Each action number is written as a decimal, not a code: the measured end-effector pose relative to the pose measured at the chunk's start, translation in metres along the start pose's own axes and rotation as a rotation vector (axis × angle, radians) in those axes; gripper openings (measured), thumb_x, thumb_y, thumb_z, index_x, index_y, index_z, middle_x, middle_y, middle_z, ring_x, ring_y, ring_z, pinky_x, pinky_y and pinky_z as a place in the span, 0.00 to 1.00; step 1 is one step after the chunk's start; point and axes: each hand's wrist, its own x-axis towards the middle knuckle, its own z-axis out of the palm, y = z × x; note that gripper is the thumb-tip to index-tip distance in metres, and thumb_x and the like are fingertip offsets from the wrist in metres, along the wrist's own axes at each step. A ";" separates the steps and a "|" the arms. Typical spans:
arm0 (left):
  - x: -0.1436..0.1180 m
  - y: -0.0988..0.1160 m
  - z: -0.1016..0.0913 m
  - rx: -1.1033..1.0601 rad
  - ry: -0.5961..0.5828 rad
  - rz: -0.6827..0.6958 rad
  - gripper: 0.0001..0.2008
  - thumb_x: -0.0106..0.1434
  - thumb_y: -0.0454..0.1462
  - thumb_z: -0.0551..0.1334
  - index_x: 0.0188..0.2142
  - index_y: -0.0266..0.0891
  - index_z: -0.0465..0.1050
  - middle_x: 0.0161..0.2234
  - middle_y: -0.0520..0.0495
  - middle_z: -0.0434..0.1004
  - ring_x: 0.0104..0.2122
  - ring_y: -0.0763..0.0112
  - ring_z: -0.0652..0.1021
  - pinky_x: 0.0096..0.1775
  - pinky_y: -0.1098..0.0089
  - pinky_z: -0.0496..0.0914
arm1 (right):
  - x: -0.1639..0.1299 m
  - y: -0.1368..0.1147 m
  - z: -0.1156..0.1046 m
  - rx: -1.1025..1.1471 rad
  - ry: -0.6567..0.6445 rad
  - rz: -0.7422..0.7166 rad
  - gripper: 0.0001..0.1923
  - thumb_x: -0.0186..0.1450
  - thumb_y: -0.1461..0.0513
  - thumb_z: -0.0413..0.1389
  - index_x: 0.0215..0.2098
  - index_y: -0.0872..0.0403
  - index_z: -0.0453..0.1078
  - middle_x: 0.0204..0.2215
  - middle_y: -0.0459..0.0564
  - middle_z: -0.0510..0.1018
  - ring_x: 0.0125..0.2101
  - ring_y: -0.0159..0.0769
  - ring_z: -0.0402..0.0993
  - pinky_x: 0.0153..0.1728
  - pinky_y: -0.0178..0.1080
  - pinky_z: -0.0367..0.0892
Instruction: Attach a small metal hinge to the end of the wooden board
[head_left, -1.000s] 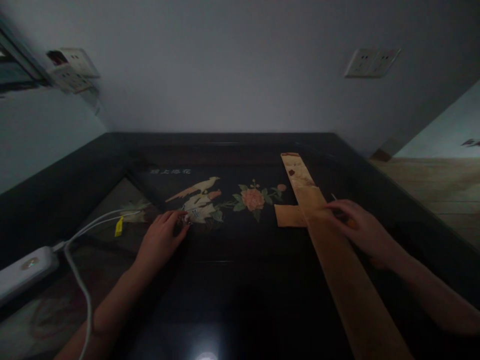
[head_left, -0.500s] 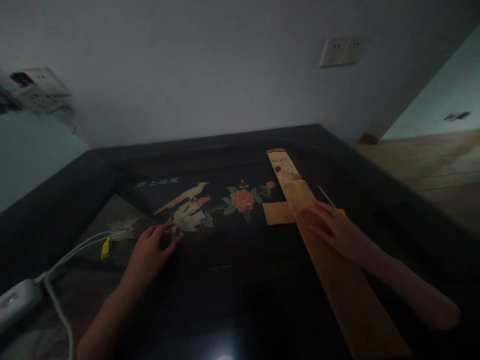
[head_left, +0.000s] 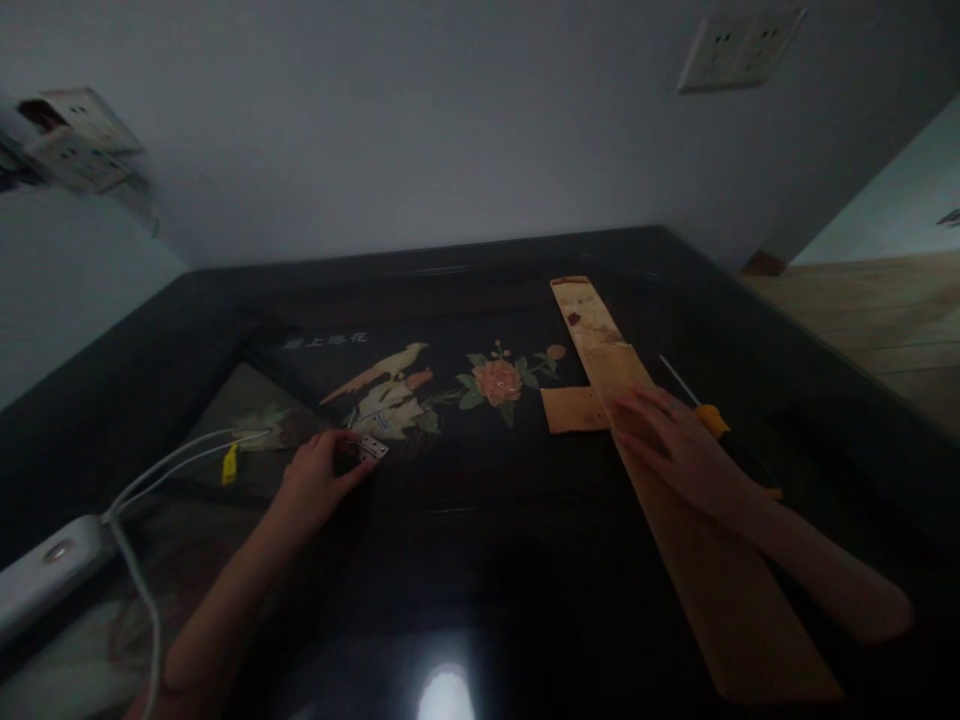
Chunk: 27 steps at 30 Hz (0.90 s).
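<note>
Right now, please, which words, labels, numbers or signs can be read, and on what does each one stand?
"上" and "花": second and fourth of four pale characters on the black table; the other two are blurred.
Yellow tag: too blurred to read.
Wooden board under the right hand: marks near its far end, too faint.

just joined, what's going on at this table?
A person is working bare-handed over a dark table. The left hand pinches a small metal plate with holes in it, just above or on the tabletop; I can't tell which. The right hand lies on a long wooden board, with a short wood piece sticking out from the board's left side. A screwdriver lies right of the board.
</note>
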 end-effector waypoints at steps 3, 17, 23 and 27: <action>-0.002 0.000 0.000 -0.042 -0.003 0.026 0.25 0.50 0.53 0.63 0.41 0.38 0.68 0.41 0.41 0.73 0.44 0.54 0.74 0.47 0.56 0.68 | 0.000 0.001 0.001 0.011 -0.005 0.006 0.25 0.68 0.49 0.43 0.56 0.54 0.64 0.57 0.59 0.65 0.58 0.52 0.61 0.57 0.56 0.60; -0.010 0.026 -0.011 -0.390 -0.122 0.086 0.23 0.54 0.44 0.63 0.47 0.40 0.62 0.42 0.44 0.77 0.42 0.59 0.78 0.45 0.59 0.71 | 0.000 -0.004 -0.003 0.034 0.004 0.024 0.24 0.67 0.50 0.43 0.56 0.50 0.64 0.57 0.55 0.66 0.58 0.52 0.61 0.56 0.57 0.60; -0.013 0.032 -0.014 -0.242 -0.099 0.145 0.21 0.54 0.45 0.60 0.47 0.41 0.73 0.44 0.45 0.79 0.44 0.56 0.78 0.48 0.60 0.71 | 0.000 -0.002 -0.001 0.019 0.002 -0.001 0.25 0.68 0.50 0.42 0.56 0.55 0.64 0.57 0.59 0.65 0.58 0.51 0.60 0.58 0.56 0.59; -0.013 0.028 -0.012 -0.222 -0.086 0.135 0.20 0.56 0.47 0.59 0.46 0.40 0.73 0.42 0.45 0.80 0.41 0.57 0.79 0.46 0.60 0.71 | -0.001 0.000 0.001 -0.001 -0.013 0.018 0.26 0.68 0.49 0.42 0.57 0.55 0.64 0.58 0.58 0.64 0.59 0.53 0.58 0.59 0.56 0.58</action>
